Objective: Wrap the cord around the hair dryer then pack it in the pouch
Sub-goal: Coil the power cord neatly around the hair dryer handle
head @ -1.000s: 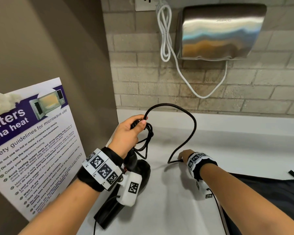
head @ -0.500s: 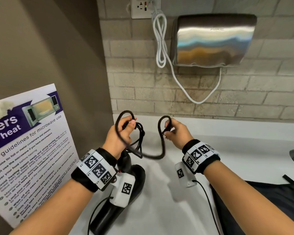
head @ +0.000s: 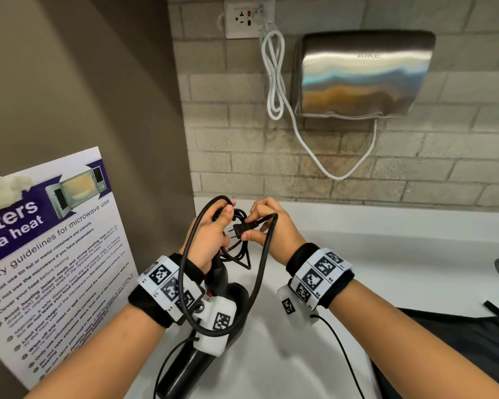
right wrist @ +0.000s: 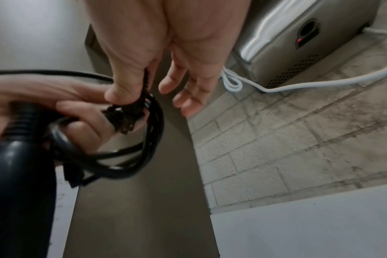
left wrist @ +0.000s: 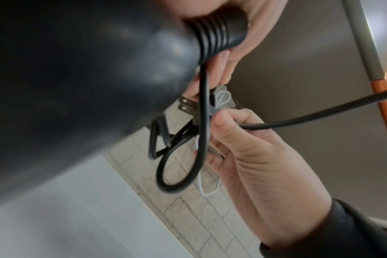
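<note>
The right hand pinches the plug between thumb and forefinger; the left hand has its grip clamped on the hair dryer handle and coiled cord. A loose loop hangs across the left wrist. A poster stands at the left, a metal hand dryer on the brick wall at upper right. The white table carries a dark pouch at lower right, well apart from the grip.

My head camera looks forward and down over the worktop toward the tiled wall; both wrist cameras sit close, looking up, sharing the plug.
</note>
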